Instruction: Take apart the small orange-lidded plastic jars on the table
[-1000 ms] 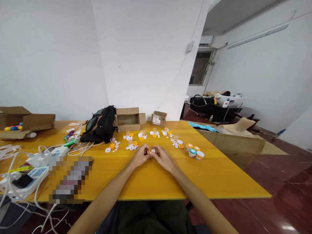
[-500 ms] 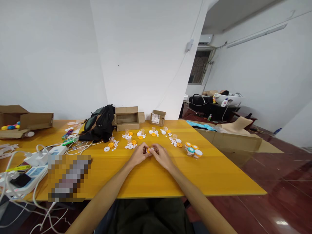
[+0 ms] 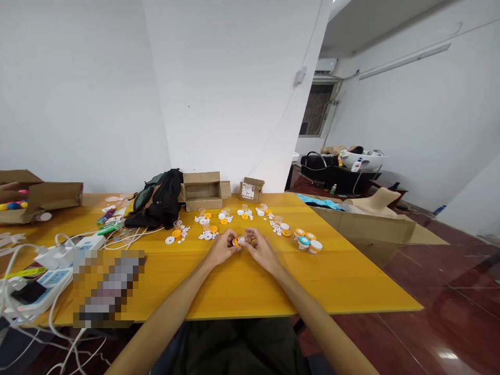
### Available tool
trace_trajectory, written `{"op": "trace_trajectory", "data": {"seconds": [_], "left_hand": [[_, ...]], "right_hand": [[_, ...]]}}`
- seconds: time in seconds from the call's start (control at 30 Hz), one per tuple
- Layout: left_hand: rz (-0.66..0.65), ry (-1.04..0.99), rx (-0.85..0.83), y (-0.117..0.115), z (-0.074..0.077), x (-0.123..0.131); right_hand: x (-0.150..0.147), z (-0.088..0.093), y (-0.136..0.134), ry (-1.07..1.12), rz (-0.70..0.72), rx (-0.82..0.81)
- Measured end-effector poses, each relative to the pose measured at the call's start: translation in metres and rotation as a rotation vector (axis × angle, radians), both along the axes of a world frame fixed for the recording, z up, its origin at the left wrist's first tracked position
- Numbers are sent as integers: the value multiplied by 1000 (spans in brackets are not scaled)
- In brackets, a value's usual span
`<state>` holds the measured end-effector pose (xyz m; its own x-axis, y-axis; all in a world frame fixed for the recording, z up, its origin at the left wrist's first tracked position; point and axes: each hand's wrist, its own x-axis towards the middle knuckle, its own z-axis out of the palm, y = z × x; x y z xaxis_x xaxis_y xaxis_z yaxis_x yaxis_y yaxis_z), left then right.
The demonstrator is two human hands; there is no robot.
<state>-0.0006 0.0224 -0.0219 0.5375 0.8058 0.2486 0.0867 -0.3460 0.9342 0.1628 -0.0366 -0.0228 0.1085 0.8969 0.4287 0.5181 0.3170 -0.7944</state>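
Just above the middle of the table, my left hand (image 3: pixel 221 250) and my right hand (image 3: pixel 261 251) meet around a small clear container with an orange and white end (image 3: pixel 241 240). Fingers of my left hand are closed about the orange end. My right thumb and fingers pinch the other side, and part of the container is hidden behind them. Beyond my hands, an arc of small heaps holds white gear-like pieces (image 3: pixel 205 236), orange rings (image 3: pixel 213 229) and clear cups (image 3: pixel 245 207). To the right stands a group of lidded containers (image 3: pixel 307 240) with orange, teal and white tops.
Cardboard boxes (image 3: pixel 202 203) (image 3: pixel 251 190) line the wall side. On the left are a black bag (image 3: pixel 166 200), a power strip (image 3: pixel 58 281) with cables, a blurred-out phone-like object (image 3: pixel 111 286) and an open carton (image 3: pixel 57 197) with what looks like a hand reaching in.
My hands stay together, and more of the clear container shows between them. What looks like another person's hand has appeared at the left carton. The whole view has shifted slightly.
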Motion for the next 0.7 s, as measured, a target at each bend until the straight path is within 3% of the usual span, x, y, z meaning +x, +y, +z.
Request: {"op": "trace_trajectory", "data": {"seconds": [0.2, 0.33, 0.57, 0.7], "left_hand": [[21, -3, 33, 2, -3, 0], [38, 5, 83, 2, -4, 0], [43, 74, 173, -1, 0, -1], [17, 112, 219, -3, 2, -1]], "right_hand": [[11, 7, 0, 64, -141, 119], [21, 14, 12, -95, -218, 165], [19, 9, 49, -393, -185, -65], [13, 4, 62, -438, -136, -120]]}}
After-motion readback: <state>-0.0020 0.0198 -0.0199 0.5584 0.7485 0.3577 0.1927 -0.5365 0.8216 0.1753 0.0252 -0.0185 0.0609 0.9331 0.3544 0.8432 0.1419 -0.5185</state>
